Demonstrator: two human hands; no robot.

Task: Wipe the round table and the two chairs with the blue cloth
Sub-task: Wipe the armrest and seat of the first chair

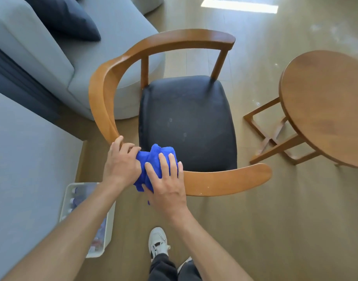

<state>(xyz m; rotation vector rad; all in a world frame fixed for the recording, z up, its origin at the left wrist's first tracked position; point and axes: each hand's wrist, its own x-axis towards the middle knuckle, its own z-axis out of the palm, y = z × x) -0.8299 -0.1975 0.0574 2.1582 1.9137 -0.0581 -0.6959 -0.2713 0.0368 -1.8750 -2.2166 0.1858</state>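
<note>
Blue cloth (153,165) is sitting bunched on the chair (186,122) rail's near bend; my left hand (121,163) is gripping it, my right hand (168,185) pressing with fingers spread. Unwiped armrest is running rightward, nearer my right hand.

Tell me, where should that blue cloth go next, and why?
Probably slide the blue cloth rightward along the chair's wooden rail: both hands bunch it at the rail's near end, and pale specks show further along.
</note>
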